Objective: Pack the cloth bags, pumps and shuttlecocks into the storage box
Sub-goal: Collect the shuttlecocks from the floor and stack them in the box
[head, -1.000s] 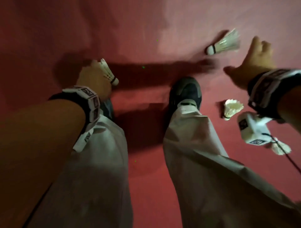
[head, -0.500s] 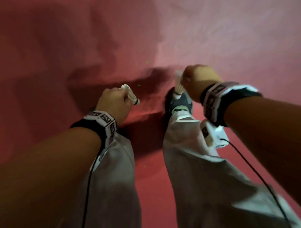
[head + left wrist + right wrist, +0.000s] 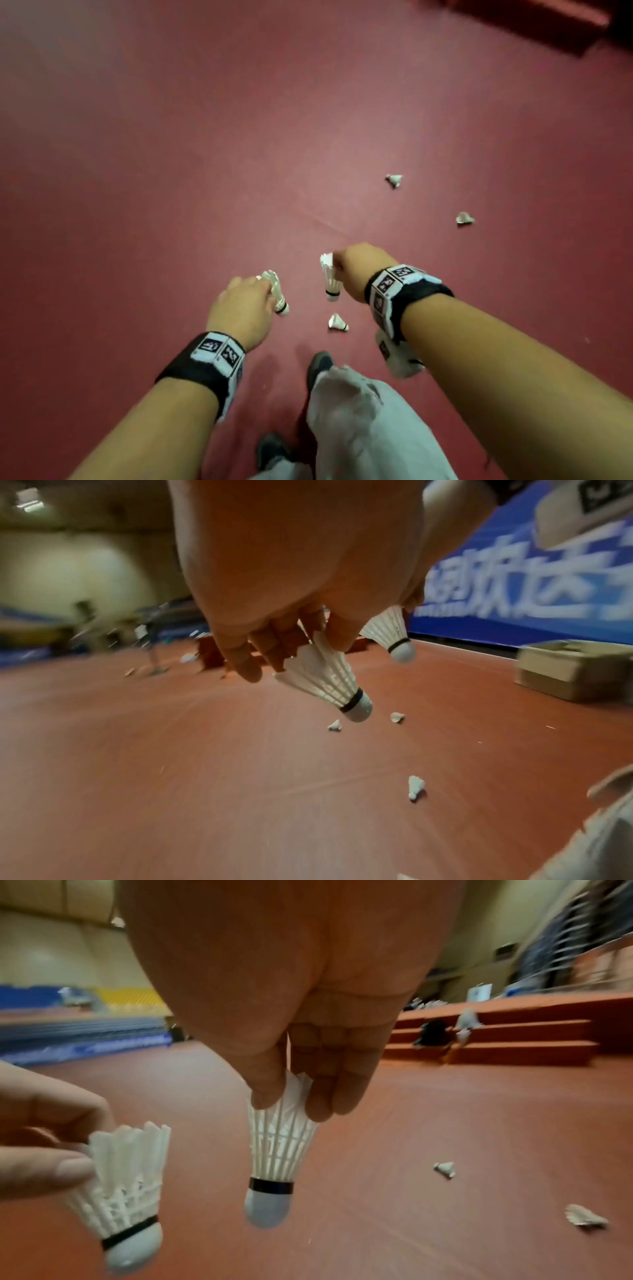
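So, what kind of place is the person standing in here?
Most likely an indoor sports hall, probably for badminton. Shuttlecocks lie scattered on a red sports floor, a blue banner with large white characters lines one wall, and stepped seating rises at the side.

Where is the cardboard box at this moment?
The cardboard box appears only in the left wrist view, at the right edge, standing on the red floor below the blue banner.

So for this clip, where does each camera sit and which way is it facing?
Head: worn high, facing down at the red floor; both forearms, trousers, shoes show.
Left wrist: along the left hand to its shuttlecock.
Right wrist: along the right hand to its shuttlecock.
Shared: both wrist views show both held shuttlecocks.
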Demonstrator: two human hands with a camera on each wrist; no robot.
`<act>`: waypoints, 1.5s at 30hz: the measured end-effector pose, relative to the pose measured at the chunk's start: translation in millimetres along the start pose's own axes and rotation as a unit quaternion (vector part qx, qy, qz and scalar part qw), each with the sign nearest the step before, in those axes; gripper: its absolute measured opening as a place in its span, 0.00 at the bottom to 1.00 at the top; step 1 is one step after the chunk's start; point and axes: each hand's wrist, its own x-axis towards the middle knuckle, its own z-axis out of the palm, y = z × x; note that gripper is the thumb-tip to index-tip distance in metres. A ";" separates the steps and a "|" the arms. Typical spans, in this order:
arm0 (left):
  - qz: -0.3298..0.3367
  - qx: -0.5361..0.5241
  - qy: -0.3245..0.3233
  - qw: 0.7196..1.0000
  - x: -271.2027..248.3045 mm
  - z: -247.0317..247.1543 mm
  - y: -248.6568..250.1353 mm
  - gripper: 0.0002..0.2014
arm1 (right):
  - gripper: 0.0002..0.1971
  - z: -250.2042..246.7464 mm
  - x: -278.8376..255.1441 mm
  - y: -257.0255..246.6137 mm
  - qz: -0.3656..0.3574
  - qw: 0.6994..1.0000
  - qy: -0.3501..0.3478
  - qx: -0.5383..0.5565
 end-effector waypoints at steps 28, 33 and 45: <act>0.599 0.218 -0.090 0.766 -173.2 145.1 928.5 0.05 | 0.10 143.6 -728.3 577.4 0.649 0.650 0.268 0.291; 0.607 0.237 -0.119 0.749 -136.3 208.4 994.3 0.10 | 0.12 158.1 -733.6 644.7 0.691 0.606 0.264 0.291; 0.723 0.248 -0.168 0.623 -36.8 312.9 1250.3 0.07 | 0.11 113.3 -748.3 848.8 0.767 0.503 0.198 0.347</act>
